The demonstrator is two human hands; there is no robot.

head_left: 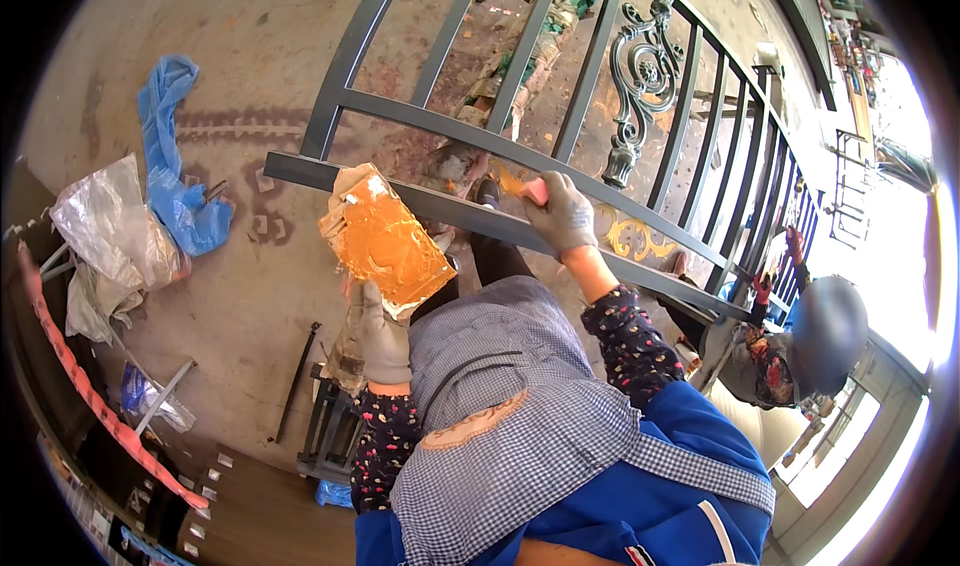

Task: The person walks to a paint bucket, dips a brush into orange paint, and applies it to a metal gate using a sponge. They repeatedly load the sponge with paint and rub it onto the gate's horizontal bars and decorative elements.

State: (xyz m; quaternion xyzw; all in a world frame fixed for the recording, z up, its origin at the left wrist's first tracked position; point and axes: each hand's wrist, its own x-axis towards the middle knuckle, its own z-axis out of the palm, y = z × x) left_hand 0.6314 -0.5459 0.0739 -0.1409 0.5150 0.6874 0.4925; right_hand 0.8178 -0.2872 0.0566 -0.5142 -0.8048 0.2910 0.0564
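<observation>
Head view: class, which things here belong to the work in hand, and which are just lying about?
In the work:
- orange-smeared cardboard, in the left hand
- pink piece, in the right hand
- dark metal railing, beside the right hand

Apparently lying about:
- crumpled blue sheet
- clear plastic bag
- thin black bar

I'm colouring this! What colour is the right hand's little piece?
The little piece is pink, best seen in the head view.

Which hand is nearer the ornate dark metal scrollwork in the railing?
Right. The gloved right hand is just below and left of the scrollwork; the gloved left hand is farther down and left.
</observation>
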